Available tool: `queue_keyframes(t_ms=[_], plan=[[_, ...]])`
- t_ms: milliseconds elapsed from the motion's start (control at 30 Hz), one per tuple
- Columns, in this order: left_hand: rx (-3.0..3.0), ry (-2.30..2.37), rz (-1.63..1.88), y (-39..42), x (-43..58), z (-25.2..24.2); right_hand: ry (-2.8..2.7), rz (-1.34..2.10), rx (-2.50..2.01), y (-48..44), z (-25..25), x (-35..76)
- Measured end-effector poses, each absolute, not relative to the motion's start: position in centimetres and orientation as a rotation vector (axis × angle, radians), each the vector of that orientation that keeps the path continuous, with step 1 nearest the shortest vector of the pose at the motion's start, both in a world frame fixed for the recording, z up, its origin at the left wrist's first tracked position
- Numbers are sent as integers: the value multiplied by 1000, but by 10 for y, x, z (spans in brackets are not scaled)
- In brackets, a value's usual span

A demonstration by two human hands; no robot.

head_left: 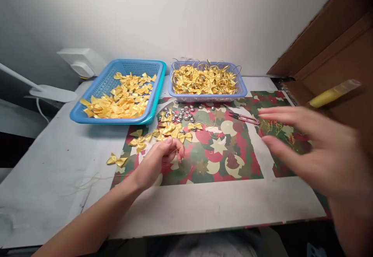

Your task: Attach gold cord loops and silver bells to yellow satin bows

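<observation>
My left hand [163, 158] is closed in a pinch over the patterned sheet, and a thin gold cord [175, 150] shows at its fingers. Beyond it lie loose yellow ribbon bows [171, 129] and small silver bells [184, 114]. One bow [194, 126] has a bell at its middle. Raised at the right, my right hand [314, 148] is slightly blurred, with thumb and fingers apart and nothing between them. Thread snips [244, 118] with a pink handle rest on the sheet just left of its fingertips.
A blue basket [116, 121] of yellow bows stands at the back left. Another basket [207, 97] holds bows with gold cord loops. Cord scraps [274, 126] lie at right, beside a cardboard box [329, 51] with a yellow tube [332, 94]. A white lamp [52, 93] stands left.
</observation>
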State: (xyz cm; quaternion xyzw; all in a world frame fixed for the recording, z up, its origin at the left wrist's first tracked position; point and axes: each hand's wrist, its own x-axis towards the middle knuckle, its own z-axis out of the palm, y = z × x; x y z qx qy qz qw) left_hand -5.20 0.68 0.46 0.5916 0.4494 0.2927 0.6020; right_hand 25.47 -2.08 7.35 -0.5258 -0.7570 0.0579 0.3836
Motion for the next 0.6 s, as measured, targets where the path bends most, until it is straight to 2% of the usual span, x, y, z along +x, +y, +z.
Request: queue_keyframes(t_ms=[267,467,600], plan=[[1295,1018,436,1,-65,41,-2070,1002,-1059,-2,32,163],[1225,986,346,-13,-74,51,-1790,1751,-790,-3,10,130],[1233,919,288,-19,-79,57,-1767,1971,-560,-7,2,122]])
